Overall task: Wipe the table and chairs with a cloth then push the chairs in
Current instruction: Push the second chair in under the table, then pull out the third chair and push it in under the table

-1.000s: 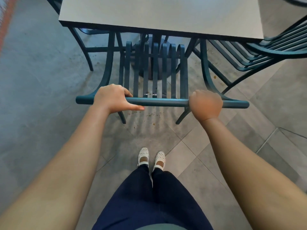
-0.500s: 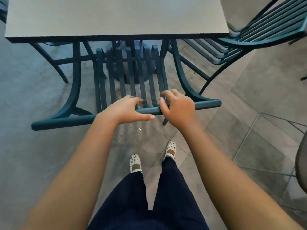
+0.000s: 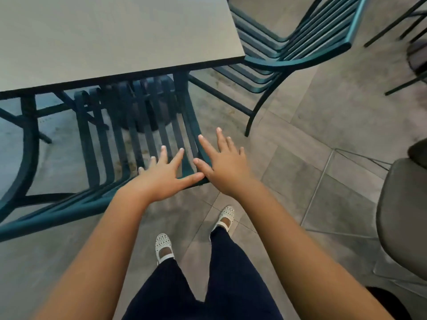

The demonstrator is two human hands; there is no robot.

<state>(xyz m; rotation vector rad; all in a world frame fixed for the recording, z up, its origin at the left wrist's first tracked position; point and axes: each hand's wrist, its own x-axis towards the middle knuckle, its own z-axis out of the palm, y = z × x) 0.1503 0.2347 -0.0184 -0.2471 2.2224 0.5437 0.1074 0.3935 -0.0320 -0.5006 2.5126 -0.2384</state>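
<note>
Tabletop [image 3: 111, 35], at 11 o'clock, fills the upper left. Near chair [image 3: 147, 132] stands tucked under its edge, seat slats beneath the tabletop and top rail running from 8 o'clock toward centre. Second chair [image 3: 300, 42], at 1 o'clock, stands out from the corner, apparently not pushed in. Left hand [image 3: 159, 179] and right hand [image 3: 225, 167] lie at centre, each grip fully open, fingers spread flat, holding nothing; the left thumb lies along the rail, the right hand over its end. Step judged: pushing-in of the near chair, seemingly complete. Next move calls for turning toward 1 o'clock and grasping the second chair's back. No cloth is visible; the near chair's left side is cut off; motion blur hides exact contact.
</note>
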